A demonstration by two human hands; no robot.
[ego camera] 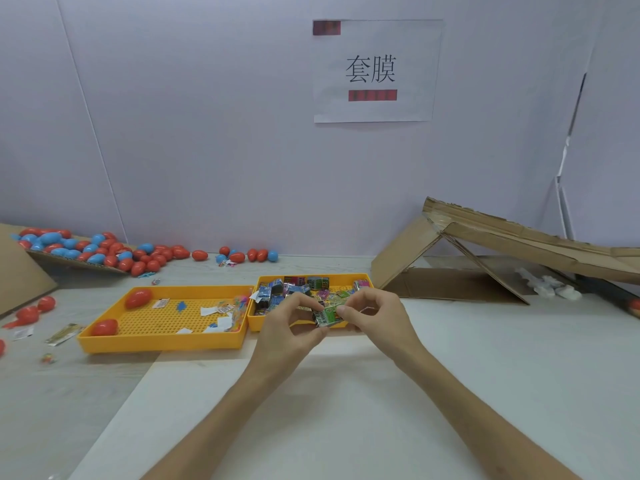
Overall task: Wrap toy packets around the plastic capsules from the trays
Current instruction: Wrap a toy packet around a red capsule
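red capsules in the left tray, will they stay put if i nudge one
Probably roll: the red capsules are egg-shaped and smooth, though the tray rim should stop them. Their glossy shine suggests a slippery grip. Likely light, being plastic shells.

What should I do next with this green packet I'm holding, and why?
Probably let the left hand release the green packet and fetch a red capsule from the left yellow tray. Both hands pinch the packet, the right hand included, and no capsule is in hand to wrap it around.
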